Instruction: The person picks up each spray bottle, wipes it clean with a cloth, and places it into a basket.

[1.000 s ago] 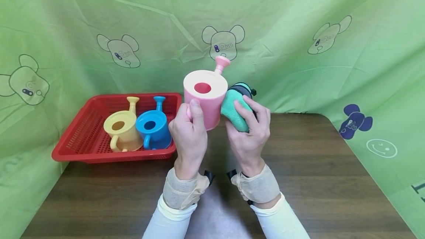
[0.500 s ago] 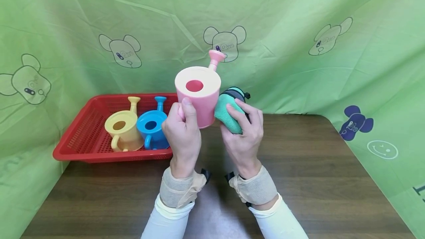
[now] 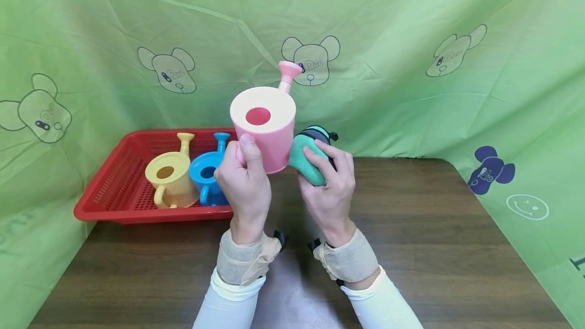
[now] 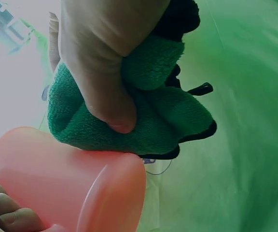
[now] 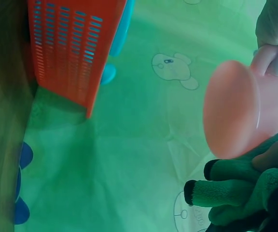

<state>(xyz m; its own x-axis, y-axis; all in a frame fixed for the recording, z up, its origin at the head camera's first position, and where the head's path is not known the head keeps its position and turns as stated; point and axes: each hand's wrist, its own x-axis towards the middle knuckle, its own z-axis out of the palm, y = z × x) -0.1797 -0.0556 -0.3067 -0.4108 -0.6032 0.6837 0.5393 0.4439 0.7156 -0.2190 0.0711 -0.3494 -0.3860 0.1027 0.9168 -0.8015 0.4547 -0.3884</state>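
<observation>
My left hand (image 3: 247, 187) grips the handle of a pink watering can (image 3: 274, 149), thumb up along it. The can is held upright in the air, its spout pointing away, with a round hole in the pale top. In my right hand (image 3: 332, 192) is a bunched green cleaning cloth (image 3: 308, 161) with black edging, pressed against the can's right side. The left wrist view shows the thumb (image 4: 112, 104) over folds of the cloth, which touches the pink wall. From the right wrist view the can's base (image 5: 230, 108) shows.
A red plastic basket (image 3: 114, 215) stands at the left on the wooden table (image 3: 425, 248). It holds a yellow watering can (image 3: 175, 187) and a blue watering can (image 3: 210, 166), partly hidden behind my left hand. Green printed fabric (image 3: 379, 90) hangs behind and at both sides.
Both hands have shifted left, carrying the pink watering can and the cloth with them. The can has also risen slightly and now overlaps the basket's right end. The cloth stays against its side.
</observation>
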